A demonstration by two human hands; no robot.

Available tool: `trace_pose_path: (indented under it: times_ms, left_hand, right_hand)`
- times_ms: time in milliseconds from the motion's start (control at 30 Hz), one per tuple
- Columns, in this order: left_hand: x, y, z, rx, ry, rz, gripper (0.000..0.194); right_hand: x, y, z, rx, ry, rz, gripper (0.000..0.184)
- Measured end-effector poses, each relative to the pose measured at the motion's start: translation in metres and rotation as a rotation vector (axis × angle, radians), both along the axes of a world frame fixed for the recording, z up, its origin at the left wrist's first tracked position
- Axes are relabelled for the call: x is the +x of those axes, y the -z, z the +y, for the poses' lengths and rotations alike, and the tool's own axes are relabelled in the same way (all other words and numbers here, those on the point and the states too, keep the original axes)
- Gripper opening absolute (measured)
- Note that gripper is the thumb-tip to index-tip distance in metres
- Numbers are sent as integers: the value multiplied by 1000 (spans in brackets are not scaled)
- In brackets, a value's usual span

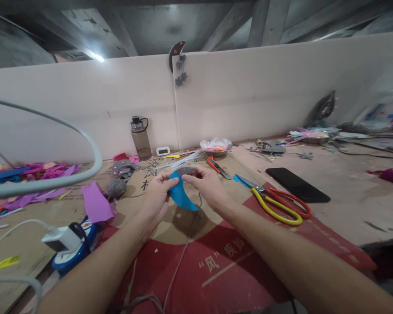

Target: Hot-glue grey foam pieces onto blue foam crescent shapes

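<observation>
While both forearms reach in from the near edge, the two hands meet over the middle of the desk (249, 161), at a blue crescent (182, 195) with grey material along its upper part. Left hand (155, 192): grip pinching the crescent's upper left portion, thumb on the blue face. Right hand (211, 185): grip pinching the grey part at upper right, thumb and fingers pressed together on it. The crescent's blue tip points down and to the right; a grey strand (180, 261) runs below it toward the near edge, over a red and brown printed sheet (222, 283).

Right side: scissors (277, 204) with one red and one yellow handle, blades pointing far and left; a dark phone (297, 185) lies just beyond them. Far of the right hand: red utility knife (218, 168), blade out, near a bowl (218, 152) with a plastic-wrapped load.

Left side: ball of grey yarn (115, 188), purple piece (97, 203) nearer, white plug (61, 239) on a blue-and-white base nearer again. Coloured scraps (36, 183) spread at far left. A bottle (140, 138) stands by the pale partition (265, 91), a small white display (163, 151) to its right. A dark crescent ornament (176, 56) is at the partition's top edge.
</observation>
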State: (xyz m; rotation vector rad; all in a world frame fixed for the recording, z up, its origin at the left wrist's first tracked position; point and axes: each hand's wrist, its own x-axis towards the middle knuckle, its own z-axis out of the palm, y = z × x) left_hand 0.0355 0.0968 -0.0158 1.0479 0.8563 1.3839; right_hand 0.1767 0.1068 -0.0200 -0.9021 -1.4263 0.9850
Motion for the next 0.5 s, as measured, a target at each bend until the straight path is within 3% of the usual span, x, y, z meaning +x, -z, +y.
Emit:
trace_pose_path:
  times_ms: [133, 500]
  left_hand:
    - [2, 0, 0, -63, 126, -65, 25]
    - [-12, -3, 14, -38, -149, -15, 25]
  right_hand:
    - [0, -3, -4, -8, 69, -3, 19]
    - [-6, 5, -2, -73, -125, -81, 19]
